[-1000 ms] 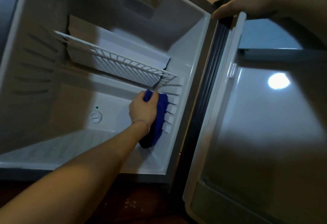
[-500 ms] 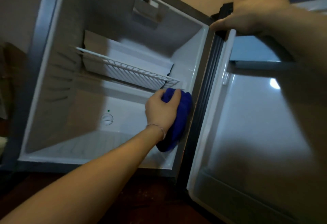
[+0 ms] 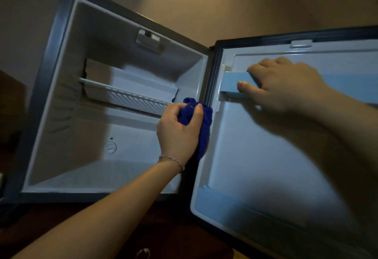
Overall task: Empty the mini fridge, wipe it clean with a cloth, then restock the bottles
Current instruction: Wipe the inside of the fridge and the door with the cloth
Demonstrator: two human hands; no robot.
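With the left hand gripping the bunched dark-blue cloth at the empty grey mini fridge's hinge-side edge, and the right hand grasping the pale-blue door shelf rail, firm overlapping strokes seem best.

Two bare forearms are in view, neither with a sleeve showing anywhere up to the frame edges. The left hand, centre of the frame, carries a thin bracelet at the wrist: a fine pale band of small links or beads; which of the two cannot be told. The right hand, upper right of the frame, shows no ring, watch or band. Fingernails are short and unpainted where visible.
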